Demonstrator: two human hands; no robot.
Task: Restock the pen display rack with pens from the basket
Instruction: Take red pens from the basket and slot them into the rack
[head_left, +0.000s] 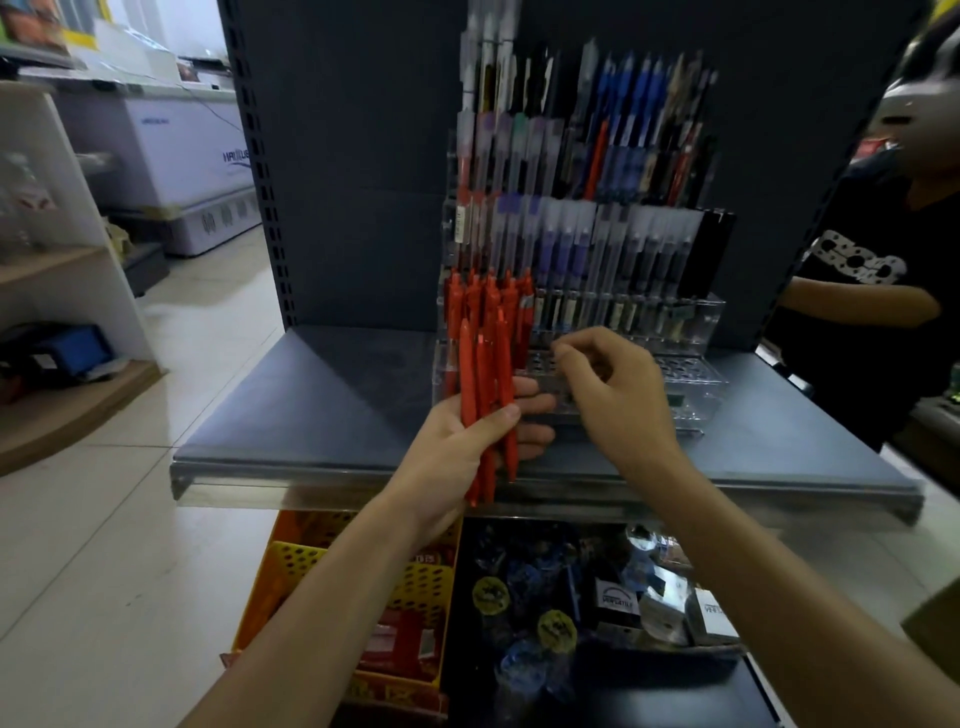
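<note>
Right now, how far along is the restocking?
Partly done: red pens already stand in the rack, lower left. The left hand grips a bundle of red pens; the right hand hovers at the front row, whose holes right of it sit empty.

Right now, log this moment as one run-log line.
left hand: grips red pens | right hand: fingers curled above rack front row, hold unclear | front-row holes at right: empty
</note>
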